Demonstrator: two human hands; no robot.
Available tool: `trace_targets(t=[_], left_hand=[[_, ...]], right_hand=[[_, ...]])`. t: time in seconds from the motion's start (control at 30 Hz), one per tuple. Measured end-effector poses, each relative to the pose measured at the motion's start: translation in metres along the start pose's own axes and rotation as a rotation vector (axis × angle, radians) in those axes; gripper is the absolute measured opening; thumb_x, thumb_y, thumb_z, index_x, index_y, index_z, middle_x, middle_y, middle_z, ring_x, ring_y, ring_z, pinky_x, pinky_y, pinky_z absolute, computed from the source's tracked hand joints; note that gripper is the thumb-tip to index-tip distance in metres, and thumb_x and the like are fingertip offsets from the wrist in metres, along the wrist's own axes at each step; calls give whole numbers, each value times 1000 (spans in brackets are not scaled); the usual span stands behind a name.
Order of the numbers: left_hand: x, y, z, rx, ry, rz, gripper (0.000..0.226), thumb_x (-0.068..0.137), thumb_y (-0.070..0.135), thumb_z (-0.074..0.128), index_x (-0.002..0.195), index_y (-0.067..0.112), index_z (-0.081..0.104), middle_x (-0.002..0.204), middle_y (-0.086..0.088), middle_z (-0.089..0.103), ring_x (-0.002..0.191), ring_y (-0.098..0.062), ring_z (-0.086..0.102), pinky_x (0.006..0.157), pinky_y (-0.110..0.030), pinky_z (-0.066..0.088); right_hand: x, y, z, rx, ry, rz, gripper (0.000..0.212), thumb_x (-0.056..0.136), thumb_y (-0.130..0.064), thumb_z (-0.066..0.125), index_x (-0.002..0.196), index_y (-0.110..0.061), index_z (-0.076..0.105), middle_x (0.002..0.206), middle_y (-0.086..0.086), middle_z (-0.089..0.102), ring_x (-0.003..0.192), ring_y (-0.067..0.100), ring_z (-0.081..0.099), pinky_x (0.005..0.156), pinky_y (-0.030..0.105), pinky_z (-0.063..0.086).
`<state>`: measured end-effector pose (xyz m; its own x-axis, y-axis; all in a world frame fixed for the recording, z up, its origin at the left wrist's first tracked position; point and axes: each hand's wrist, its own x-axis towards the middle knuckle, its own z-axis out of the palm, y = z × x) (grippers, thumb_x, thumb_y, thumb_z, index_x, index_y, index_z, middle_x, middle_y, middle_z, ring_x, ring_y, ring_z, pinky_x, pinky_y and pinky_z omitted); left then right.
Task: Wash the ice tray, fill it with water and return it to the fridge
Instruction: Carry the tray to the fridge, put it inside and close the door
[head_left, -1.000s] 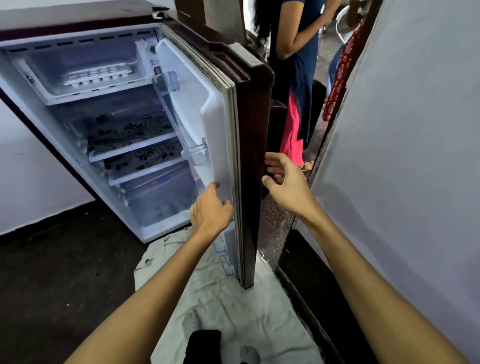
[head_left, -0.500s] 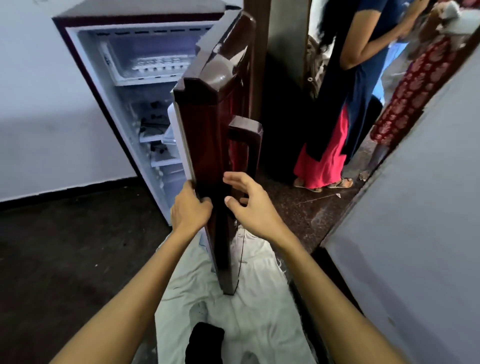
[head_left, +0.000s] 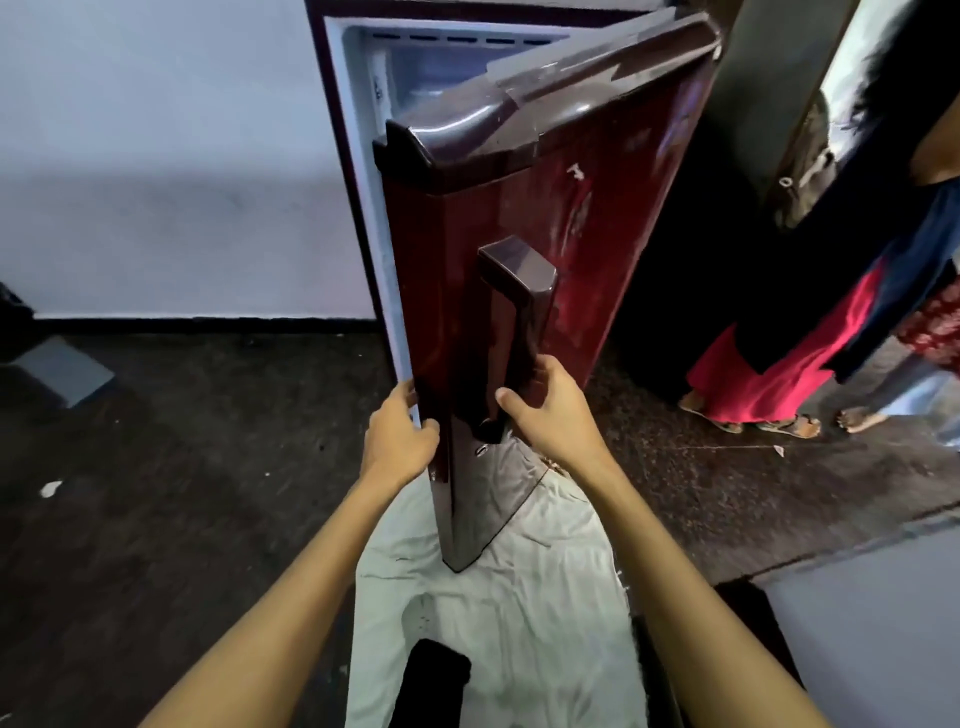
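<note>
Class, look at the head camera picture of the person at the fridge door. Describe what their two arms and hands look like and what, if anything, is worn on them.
Both forearms are bare right down to the bottom edge of the picture: no sleeves show. The left hand and right hand wear no gloves, and no rings, watch, bracelet or markings can be seen on hands or wrists. The arms are slim, and the nails look short and unpainted.

The fridge door (head_left: 519, 218) is now almost closed and hides the shelves. The right hand (head_left: 550, 410) now holds the door handle (head_left: 511, 322).
</note>
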<state>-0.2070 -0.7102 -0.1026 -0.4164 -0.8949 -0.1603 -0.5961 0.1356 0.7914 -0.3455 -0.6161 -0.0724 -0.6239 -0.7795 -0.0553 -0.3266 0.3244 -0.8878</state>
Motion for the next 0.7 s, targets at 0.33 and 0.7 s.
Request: trace_targets(t=[0.33,0.7], left_hand=[[113,-32,-50,-24,26,-4,62,87,6,55,145,19,37,132,-2,58,108,-21,61,89,-29,49],[200,-39,-73,-5,1,-36,69,84,10,58,147,20,31,136,-4,56,111,-26,61,95,-43,50]], right_hand=[[91,-36,78,20,-140,-118,47,82,-19,71,125,-16,54,115,-7,65,103,3,58,81,5,42],[183,-65,135,-40,-169,-165,33,90,-11,60,122,-8,57,114,4,67,106,12,62,92,21,47]])
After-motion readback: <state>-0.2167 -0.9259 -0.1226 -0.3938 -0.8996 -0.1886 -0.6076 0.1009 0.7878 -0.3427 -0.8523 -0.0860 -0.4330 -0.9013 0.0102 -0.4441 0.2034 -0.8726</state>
